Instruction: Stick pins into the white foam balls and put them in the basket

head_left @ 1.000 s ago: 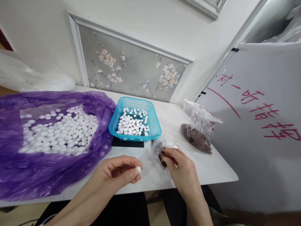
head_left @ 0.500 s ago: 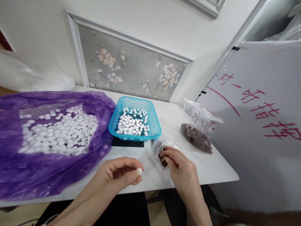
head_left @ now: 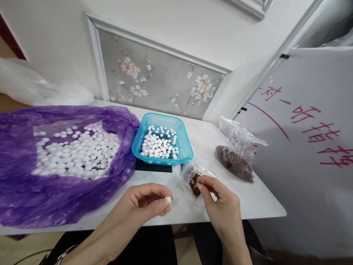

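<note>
Between thumb and fingers, my left hand (head_left: 150,204) pinches a small white ball (head_left: 168,200) above the table's front edge. My right hand (head_left: 220,202) has its thumb and forefinger pressed together at the right side of a small open clear bag (head_left: 195,184) with dark brown bits inside; whatever the fingertips hold is too small to make out. Behind my hands stands a blue plastic basket (head_left: 188,149) with many white balls in it. To its left, an open purple bag (head_left: 110,191) holds a large heap of similar white balls.
A clear zip bag of brown material (head_left: 235,163) lies at the table's right. A dark flat piece (head_left: 153,167) shows under the basket's front. Clear plastic (head_left: 41,86) lies at the back left. A whiteboard (head_left: 303,165) with red writing stands at the right.
My right hand has lifted slightly out of the small bag's brown bits, its fingertips now at their right edge. My left hand still pinches the ball. The whole view has shifted slightly.
</note>
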`<state>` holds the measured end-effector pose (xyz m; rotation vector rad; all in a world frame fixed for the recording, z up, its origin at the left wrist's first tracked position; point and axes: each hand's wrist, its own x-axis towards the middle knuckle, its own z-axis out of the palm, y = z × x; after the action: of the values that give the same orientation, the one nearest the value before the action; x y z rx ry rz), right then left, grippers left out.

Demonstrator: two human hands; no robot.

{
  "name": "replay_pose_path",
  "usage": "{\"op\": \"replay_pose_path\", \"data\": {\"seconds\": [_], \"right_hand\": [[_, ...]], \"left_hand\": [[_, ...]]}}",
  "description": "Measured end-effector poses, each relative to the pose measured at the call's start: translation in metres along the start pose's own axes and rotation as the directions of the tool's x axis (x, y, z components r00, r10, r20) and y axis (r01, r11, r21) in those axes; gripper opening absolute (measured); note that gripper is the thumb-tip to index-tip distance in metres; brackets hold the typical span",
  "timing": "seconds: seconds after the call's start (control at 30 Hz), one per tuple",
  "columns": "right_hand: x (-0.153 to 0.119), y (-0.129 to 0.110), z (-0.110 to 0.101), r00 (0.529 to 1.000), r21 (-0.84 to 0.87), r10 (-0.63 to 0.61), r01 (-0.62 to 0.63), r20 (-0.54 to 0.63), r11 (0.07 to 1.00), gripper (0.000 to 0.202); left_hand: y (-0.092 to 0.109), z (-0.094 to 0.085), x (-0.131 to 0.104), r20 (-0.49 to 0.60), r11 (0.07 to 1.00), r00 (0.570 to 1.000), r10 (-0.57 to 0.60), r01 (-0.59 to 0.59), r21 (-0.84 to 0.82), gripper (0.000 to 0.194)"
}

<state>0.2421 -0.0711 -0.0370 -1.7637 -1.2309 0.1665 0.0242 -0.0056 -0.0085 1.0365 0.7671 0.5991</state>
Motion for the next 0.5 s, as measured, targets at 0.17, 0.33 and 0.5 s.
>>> {"op": "replay_pose_path", "data": {"seconds": [0.17, 0.33, 0.5], "right_hand": [[-0.006, -0.006, -0.003, 0.999, 0.089, 0.036, -0.035, -0.008, 0.995, 0.008], [-0.025, -0.040, -0.003, 0.985, 0.491, 0.131, -0.168, 0.110, 0.855, 0.010], [-0.032, -0.065, 0.009, 0.918, 0.721, 0.005, -0.314, 0.395, 0.617, 0.013]], "left_hand": [[0.001, 0.003, 0.000, 0.028, 0.991, 0.999, -0.033, 0.036, -0.132, 0.009], [0.001, 0.005, -0.002, 0.048, 0.944, 0.997, -0.067, 0.079, -0.322, 0.014], [-0.003, 0.001, -0.002, 0.059, 0.932, 0.998, -0.024, 0.043, -0.360, 0.011]]}}
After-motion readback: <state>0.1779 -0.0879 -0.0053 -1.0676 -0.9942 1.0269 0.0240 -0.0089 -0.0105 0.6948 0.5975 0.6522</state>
